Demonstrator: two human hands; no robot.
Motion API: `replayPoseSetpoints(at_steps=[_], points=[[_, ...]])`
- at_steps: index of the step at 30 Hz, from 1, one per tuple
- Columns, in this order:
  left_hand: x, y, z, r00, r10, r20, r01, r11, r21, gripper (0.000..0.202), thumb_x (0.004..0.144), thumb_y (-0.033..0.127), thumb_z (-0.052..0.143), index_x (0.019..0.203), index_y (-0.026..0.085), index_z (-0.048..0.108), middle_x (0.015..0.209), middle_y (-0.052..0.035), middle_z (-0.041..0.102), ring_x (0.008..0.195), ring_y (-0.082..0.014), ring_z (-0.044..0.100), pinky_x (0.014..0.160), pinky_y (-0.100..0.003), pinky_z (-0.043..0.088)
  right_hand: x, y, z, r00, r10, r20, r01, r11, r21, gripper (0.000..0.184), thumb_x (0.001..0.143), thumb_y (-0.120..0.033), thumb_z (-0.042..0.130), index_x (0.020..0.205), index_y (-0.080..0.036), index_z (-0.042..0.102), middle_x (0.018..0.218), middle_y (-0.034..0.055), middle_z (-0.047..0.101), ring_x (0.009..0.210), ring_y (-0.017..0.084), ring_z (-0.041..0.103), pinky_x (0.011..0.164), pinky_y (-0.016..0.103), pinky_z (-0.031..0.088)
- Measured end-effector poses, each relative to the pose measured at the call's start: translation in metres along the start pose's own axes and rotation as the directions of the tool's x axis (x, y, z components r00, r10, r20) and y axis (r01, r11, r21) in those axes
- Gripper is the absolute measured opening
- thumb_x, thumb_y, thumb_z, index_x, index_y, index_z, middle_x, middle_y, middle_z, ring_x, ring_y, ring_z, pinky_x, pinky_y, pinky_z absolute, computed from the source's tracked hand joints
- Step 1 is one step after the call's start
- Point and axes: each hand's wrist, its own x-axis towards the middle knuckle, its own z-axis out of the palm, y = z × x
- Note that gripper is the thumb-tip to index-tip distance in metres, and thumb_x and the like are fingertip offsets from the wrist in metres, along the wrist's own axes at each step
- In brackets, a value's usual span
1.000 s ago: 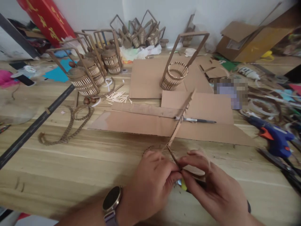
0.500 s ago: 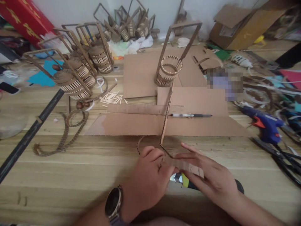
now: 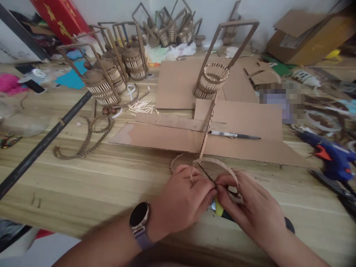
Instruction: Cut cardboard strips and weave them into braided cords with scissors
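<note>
My left hand (image 3: pixel 180 202) and my right hand (image 3: pixel 251 209) meet near the table's front edge, both pinched on a thin corrugated cardboard strip (image 3: pixel 207 129). The strip runs up and away from my fingers over the flat cardboard sheets (image 3: pixel 167 137), and a part of it curls into an arc (image 3: pixel 222 165) above my right hand. A watch sits on my left wrist. Under my hands lies a knife with a yellow and black handle (image 3: pixel 219 209), mostly hidden.
An open slatted basket with a tall cardboard handle (image 3: pixel 213 79) stands on the sheets; several lidded ones (image 3: pixel 100 87) stand at the left. A pen (image 3: pixel 233 135) lies on the cardboard, a blue glue gun (image 3: pixel 330 157) at the right, a coiled strip (image 3: pixel 83 142) at the left.
My right hand has gone from stretched fingers to a pinch against my left hand. The strip now curls in an arc over my right hand. The camera view has shifted a little.
</note>
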Motion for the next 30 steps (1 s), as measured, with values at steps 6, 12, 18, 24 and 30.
replayPoseSetpoints(at_steps=[6, 12, 18, 24, 30], points=[[0.0, 0.002, -0.001, 1.0, -0.01, -0.016, 0.009, 0.998, -0.067, 0.02, 0.099, 0.02, 0.048, 0.083, 0.018, 0.061, 0.081, -0.0034, 0.067, 0.081, -0.0183, 0.06, 0.079, -0.033, 0.044, 0.0, -0.001, 0.002, 1.0, -0.003, -0.013, 0.003, 1.0, 0.003, 0.016, 0.09, -0.012, 0.047, 0.083, -0.025, 0.047, 0.065, -0.0021, 0.058, 0.058, 0.015, 0.06, 0.051, 0.026, 0.048], [0.0, 0.005, -0.003, 0.996, -0.078, -0.043, 0.069, 0.981, -0.181, 0.016, 0.097, 0.017, 0.049, 0.086, 0.019, 0.062, 0.079, -0.001, 0.066, 0.081, -0.0171, 0.059, 0.082, -0.032, 0.045, -0.001, -0.004, 0.001, 0.986, 0.162, 0.038, -0.166, 0.975, 0.148, 0.015, 0.09, -0.014, 0.045, 0.081, -0.025, 0.049, 0.065, -0.0036, 0.06, 0.055, 0.012, 0.06, 0.049, 0.021, 0.049], [0.001, 0.004, -0.005, 0.987, -0.134, -0.089, 0.114, 0.972, -0.206, 0.015, 0.095, 0.017, 0.05, 0.085, 0.019, 0.06, 0.077, -0.0015, 0.064, 0.081, -0.0179, 0.059, 0.082, -0.033, 0.046, 0.0, -0.005, -0.001, 0.949, 0.309, 0.067, -0.316, 0.924, 0.214, 0.015, 0.095, -0.027, 0.051, 0.081, -0.025, 0.057, 0.064, -0.0037, 0.065, 0.053, 0.012, 0.063, 0.048, 0.022, 0.051], [0.002, 0.002, -0.006, 0.979, -0.177, -0.105, 0.156, 0.971, -0.18, 0.02, 0.102, 0.022, 0.047, 0.087, 0.019, 0.06, 0.078, -0.0025, 0.065, 0.079, -0.0184, 0.058, 0.078, -0.034, 0.045, -0.004, -0.003, -0.012, 0.983, 0.182, 0.002, -0.181, 0.979, 0.098, 0.024, 0.095, -0.03, 0.06, 0.073, -0.026, 0.052, 0.056, -0.0059, 0.057, 0.045, 0.011, 0.057, 0.044, 0.023, 0.047], [-0.001, 0.001, -0.004, 0.997, -0.068, -0.049, 0.065, 0.996, -0.058, 0.026, 0.105, 0.024, 0.041, 0.09, 0.017, 0.061, 0.081, -0.0036, 0.069, 0.08, -0.0202, 0.057, 0.079, -0.036, 0.043, -0.006, -0.005, -0.007, 0.997, 0.065, -0.033, -0.066, 0.998, -0.013, 0.012, 0.097, -0.021, 0.054, 0.105, -0.025, 0.061, 0.086, 0.0021, 0.075, 0.074, 0.018, 0.074, 0.066, 0.028, 0.06]])
